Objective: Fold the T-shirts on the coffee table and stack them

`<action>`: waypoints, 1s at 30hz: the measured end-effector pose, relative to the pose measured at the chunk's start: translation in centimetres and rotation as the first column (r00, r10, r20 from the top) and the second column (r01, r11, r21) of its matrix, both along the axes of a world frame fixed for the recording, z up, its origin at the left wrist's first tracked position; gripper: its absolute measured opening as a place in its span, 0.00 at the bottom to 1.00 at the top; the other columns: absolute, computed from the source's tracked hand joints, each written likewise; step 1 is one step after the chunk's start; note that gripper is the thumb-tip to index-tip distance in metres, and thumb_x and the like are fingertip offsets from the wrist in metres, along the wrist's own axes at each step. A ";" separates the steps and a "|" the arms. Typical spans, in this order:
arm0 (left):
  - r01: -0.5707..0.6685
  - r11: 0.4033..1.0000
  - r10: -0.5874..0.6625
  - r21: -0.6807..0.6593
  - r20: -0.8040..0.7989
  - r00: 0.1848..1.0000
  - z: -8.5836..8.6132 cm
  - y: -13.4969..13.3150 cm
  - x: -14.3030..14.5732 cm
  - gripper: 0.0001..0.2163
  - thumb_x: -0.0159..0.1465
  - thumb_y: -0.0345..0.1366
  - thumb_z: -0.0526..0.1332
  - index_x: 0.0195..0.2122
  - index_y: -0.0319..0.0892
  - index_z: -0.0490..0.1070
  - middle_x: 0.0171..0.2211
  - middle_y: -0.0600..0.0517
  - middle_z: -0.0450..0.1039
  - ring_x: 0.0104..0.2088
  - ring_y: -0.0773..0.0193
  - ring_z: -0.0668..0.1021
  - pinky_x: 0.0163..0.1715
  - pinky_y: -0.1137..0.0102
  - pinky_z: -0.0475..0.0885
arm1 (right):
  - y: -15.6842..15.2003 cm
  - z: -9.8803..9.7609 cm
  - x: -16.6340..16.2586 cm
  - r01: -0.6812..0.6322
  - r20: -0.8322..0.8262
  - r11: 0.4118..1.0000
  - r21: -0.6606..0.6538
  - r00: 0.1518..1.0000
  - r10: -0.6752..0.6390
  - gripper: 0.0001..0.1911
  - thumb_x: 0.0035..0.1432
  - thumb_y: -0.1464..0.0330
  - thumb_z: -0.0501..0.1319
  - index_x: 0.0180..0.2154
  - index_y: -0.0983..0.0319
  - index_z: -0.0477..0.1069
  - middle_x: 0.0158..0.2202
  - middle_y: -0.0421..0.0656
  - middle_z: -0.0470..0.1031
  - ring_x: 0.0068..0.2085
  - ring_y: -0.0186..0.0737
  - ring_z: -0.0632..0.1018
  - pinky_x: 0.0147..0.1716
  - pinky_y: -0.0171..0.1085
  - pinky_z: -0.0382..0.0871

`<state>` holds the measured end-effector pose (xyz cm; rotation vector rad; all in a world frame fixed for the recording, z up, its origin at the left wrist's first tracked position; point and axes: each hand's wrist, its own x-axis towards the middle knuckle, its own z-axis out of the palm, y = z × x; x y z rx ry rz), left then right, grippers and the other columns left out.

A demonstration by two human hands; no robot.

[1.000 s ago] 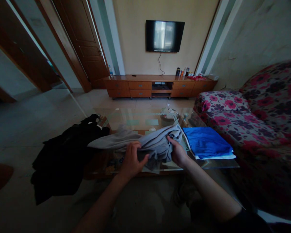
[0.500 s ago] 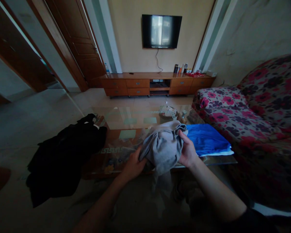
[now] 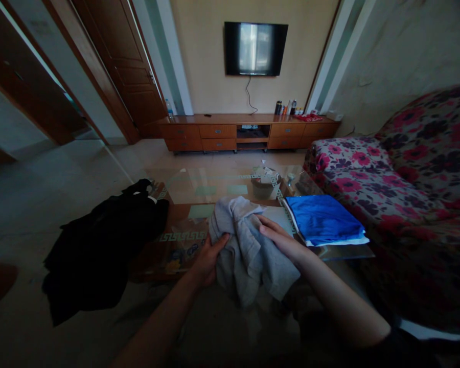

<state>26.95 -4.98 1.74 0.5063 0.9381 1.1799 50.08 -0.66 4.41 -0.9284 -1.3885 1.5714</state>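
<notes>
A crumpled grey garment [image 3: 239, 255] hangs between my two hands above the near edge of the glass coffee table [image 3: 199, 179]; its exact kind does not show. My left hand [image 3: 210, 259] grips its left side, thumb on top. On its upper right, my right hand [image 3: 278, 237] is closed on the cloth, with the fingertips at a fold. To the right lies a folded blue garment [image 3: 324, 220] on top of white cloth. A heap of black clothing [image 3: 103, 245] drapes over the table's left end.
A floral-covered sofa [image 3: 406, 174] stands along the right. Beyond the table are a bin [image 3: 266, 186] with paper in it, a low wooden TV cabinet [image 3: 218, 134] holding bottles, and a wall-mounted television [image 3: 256, 49]. A brown door [image 3: 126, 66] is at the back left.
The grey garment has turned and spread lower in my hands. My right hand has moved left, away from the blue garment, which now shows more fully. My left hand has shifted slightly left.
</notes>
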 end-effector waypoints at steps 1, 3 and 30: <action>-0.013 1.000 0.013 0.010 0.008 1.000 0.1 0.0 0.0 0.38 0.60 0.40 0.72 0.69 0.51 0.55 0.57 0.44 0.76 0.52 0.52 0.82 0.55 0.53 0.76 | 0.0 0.1 0.0 -0.008 -0.001 0.999 0.047 1.000 0.008 0.31 0.58 0.48 0.68 0.59 0.52 0.72 0.63 0.44 0.72 0.64 0.51 0.70 0.67 0.51 0.59; -0.052 0.997 0.052 0.048 0.020 0.998 0.0 0.0 0.0 0.41 0.60 0.40 0.73 0.70 0.54 0.53 0.59 0.46 0.75 0.55 0.53 0.80 0.56 0.54 0.76 | 0.0 0.3 -0.1 -0.002 0.006 0.990 0.140 1.000 0.001 0.34 0.57 0.48 0.68 0.61 0.54 0.69 0.63 0.45 0.70 0.65 0.50 0.69 0.66 0.50 0.59; -0.110 0.992 0.115 0.059 -0.102 0.988 0.9 0.6 -1.0 0.32 0.61 0.44 0.71 0.65 0.54 0.63 0.58 0.48 0.76 0.55 0.53 0.80 0.57 0.56 0.76 | 3.0 -0.4 3.7 0.579 -0.079 0.815 -0.023 0.812 -0.579 0.21 0.53 0.47 0.69 0.33 0.56 0.68 0.26 0.34 0.69 0.29 0.37 0.71 0.32 0.36 0.68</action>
